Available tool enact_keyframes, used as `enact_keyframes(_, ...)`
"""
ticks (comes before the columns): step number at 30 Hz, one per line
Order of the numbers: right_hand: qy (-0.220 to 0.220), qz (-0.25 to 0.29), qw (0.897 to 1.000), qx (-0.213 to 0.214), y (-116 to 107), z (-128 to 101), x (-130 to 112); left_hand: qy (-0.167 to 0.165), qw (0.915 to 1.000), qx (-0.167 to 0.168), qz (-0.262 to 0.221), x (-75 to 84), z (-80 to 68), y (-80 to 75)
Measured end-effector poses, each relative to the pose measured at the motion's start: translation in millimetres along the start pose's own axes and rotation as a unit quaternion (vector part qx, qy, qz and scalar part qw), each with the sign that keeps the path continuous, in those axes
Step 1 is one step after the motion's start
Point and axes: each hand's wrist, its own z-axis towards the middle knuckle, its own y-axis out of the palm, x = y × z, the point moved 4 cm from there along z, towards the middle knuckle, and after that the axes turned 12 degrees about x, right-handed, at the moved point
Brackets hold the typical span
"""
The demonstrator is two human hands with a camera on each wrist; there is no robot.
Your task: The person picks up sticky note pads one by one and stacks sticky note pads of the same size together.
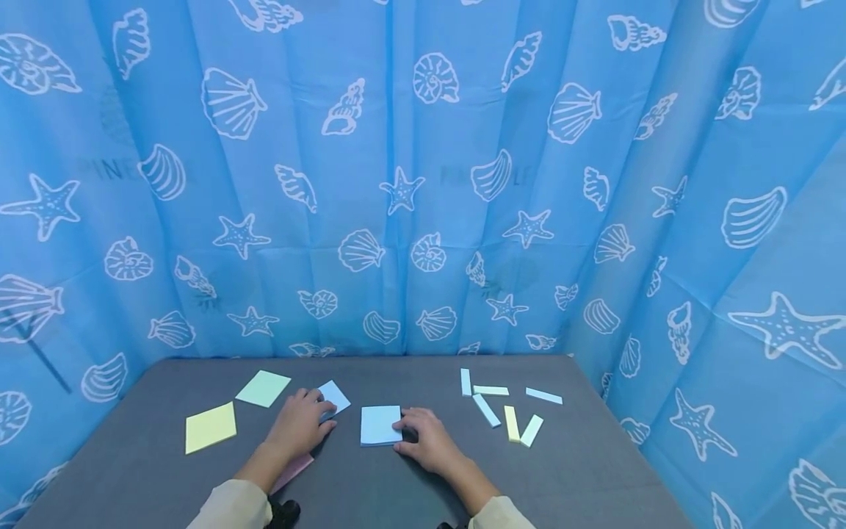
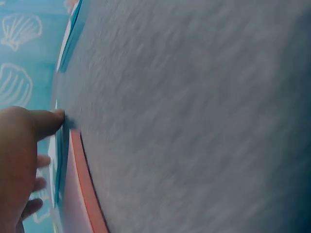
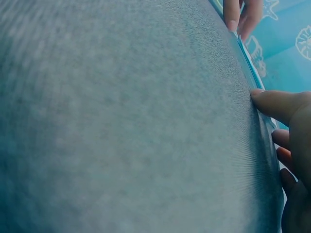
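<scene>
Because steadiness seems wanted, the central blue pad on the surface is held at its right edge by the right hand. Just left, a tilted blue pad is pinched in the left hand's grip.

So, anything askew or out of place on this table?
Nothing visible looks spilled or damaged. The narrow strips at the right lie at mixed angles, and the yellow pad and green pad at the left sit turned, while the blue pad at the right hand sits fairly square.
</scene>
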Motion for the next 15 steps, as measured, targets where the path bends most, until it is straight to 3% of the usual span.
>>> enact_keyframes(6, 0.005, 0.006, 1.000, -0.004, 0, -1, -2, -0.019, 0.9973, -0.015, -0.070, -15.6, 0.4, 3.7)
enact_keyframes(15, 0.001, 0.007, 1.000, 0.000, 0, 0, 1, -0.031, 0.9964, -0.046, -0.063, -21.9, 7.4, 5.8)
